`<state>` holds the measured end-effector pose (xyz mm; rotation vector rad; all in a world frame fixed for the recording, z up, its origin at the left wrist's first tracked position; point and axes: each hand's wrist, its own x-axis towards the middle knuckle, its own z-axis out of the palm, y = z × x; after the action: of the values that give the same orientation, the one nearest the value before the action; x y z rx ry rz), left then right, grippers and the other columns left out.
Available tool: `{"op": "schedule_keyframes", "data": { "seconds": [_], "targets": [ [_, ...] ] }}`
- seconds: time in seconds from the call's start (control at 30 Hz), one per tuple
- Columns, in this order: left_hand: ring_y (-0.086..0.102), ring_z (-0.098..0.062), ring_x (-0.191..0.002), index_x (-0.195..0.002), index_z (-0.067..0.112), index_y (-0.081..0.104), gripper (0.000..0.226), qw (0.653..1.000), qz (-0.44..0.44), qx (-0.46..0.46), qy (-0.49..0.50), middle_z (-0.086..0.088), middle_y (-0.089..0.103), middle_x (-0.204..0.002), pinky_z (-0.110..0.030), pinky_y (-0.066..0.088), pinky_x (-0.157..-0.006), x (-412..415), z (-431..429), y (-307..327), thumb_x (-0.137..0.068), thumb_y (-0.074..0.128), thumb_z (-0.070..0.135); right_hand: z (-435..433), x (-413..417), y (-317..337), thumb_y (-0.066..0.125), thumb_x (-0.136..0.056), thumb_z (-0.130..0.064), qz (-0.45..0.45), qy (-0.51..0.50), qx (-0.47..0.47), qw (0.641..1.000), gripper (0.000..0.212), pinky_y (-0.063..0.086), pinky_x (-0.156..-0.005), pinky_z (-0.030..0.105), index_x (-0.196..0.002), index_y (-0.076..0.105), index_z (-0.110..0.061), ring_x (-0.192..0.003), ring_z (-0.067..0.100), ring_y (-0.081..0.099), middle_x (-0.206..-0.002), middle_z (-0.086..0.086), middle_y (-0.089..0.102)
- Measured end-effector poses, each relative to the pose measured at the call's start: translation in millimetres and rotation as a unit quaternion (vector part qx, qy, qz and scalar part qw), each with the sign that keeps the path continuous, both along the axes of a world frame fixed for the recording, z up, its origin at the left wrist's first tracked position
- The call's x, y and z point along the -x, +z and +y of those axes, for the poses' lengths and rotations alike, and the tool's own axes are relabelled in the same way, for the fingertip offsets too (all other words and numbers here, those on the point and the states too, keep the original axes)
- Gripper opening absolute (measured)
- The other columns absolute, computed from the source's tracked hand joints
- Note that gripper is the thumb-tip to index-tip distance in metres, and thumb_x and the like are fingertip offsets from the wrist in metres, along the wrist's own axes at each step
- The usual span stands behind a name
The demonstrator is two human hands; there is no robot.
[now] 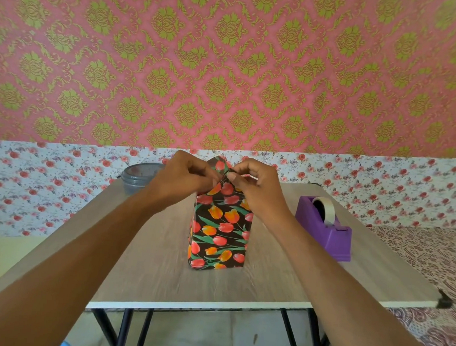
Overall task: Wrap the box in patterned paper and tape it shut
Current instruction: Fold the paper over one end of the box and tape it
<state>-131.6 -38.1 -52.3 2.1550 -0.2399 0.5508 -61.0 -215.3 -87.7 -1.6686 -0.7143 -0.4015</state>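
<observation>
The wooden table (pixel 158 276) is carrying everything. The box (pixel 219 235), covered in tulip-patterned paper (pixel 228 200), is standing upright at the table's middle. The purple tape dispenser (pixel 326 229) is sitting to the box's right, and the grey lidded container (pixel 136 179) is sitting behind the box to its left. At the box's top, the left hand (pixel 185 180) and right hand (pixel 256 186) are both pinching the paper's fold.

In the middle of the table (pixel 159 271): a tall wrapped box (pixel 218 232), blocking any straight reach across. Up at its top, left hand (pixel 185 180) and right hand (pixel 253 187), close together, pinching the paper, with both forearms slanting in over the front of the table. To the right, well apart from the box, a purple tape dispenser (pixel 326 232), with wide bare wood between them. Back left, near the edge, a grey tub with a lid (pixel 139 178), with open room between it and the box too. Close behind the table, the wall (pixel 228 91).
</observation>
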Motion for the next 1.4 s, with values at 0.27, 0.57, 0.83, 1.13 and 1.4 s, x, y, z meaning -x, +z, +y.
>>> {"op": "schedule_keyframes", "data": {
  "seconds": [0.27, 0.57, 0.83, 1.13, 1.4],
  "targets": [
    [0.073, -0.011, -0.071, -0.083, 0.008, 0.074, 0.017, 1.0, -0.011, 0.012, 0.025, -0.006, 0.075, -0.08, -0.022, 0.06, -0.071, -2.9, -3.7, 2.5, -0.082, 0.076, -0.008, 0.2, 2.7, -0.2, 0.074, -0.092, -0.011, -0.003, 0.008, -0.006, 1.0, 0.018, 0.059, -0.084, 0.047, -0.082, 0.068, -0.025, -0.088, 0.023, 0.067, -0.084, 0.0, 0.066],
    [0.072, -0.017, -0.08, -0.091, 0.007, 0.081, 0.02, 0.999, -0.043, 0.029, 0.006, -0.004, 0.077, -0.084, -0.035, 0.061, -0.079, 1.6, -5.7, -8.5, -0.086, 0.067, -0.007, 3.0, 3.5, 0.9, 0.076, -0.091, -0.014, -0.002, -0.009, -0.007, 1.0, 0.012, 0.058, -0.082, 0.044, -0.082, 0.068, -0.013, -0.082, 0.022, 0.065, -0.078, 0.002, 0.064],
    [0.065, -0.015, -0.071, -0.091, 0.016, 0.056, 0.027, 0.993, -0.112, -0.016, 0.036, -0.004, 0.066, -0.078, -0.023, 0.055, -0.063, 1.1, -9.2, -17.6, -0.084, 0.082, 0.013, 4.3, 4.5, -1.8, 0.072, -0.093, -0.013, -0.014, -0.005, 0.004, 1.0, 0.011, 0.052, -0.074, 0.038, -0.086, 0.066, -0.008, -0.075, 0.024, 0.065, -0.076, 0.01, 0.067],
    [0.068, -0.014, -0.077, -0.087, 0.019, 0.072, 0.017, 0.996, -0.088, 0.004, 0.004, 0.008, 0.07, -0.077, -0.043, 0.063, -0.066, 0.4, -9.6, -24.8, -0.09, 0.073, 0.002, -2.1, 4.8, -0.1, 0.069, -0.094, -0.008, 0.006, 0.013, -0.011, 1.0, 0.018, 0.053, -0.076, 0.048, -0.1, 0.057, -0.019, -0.073, 0.03, 0.067, -0.072, 0.007, 0.072],
    [0.072, -0.015, -0.08, -0.091, 0.02, 0.081, 0.018, 0.99, -0.096, 0.099, 0.031, 0.007, 0.077, -0.083, -0.048, 0.062, -0.079, 0.7, -11.7, -32.9, -0.086, 0.078, 0.003, -11.3, 3.1, 1.0, 0.077, -0.085, 0.003, -0.031, 0.042, 0.008, 0.999, 0.021, 0.06, -0.079, 0.031, -0.094, 0.079, -0.016, -0.08, 0.015, 0.074, -0.083, 0.0, 0.076]
  ]
}}
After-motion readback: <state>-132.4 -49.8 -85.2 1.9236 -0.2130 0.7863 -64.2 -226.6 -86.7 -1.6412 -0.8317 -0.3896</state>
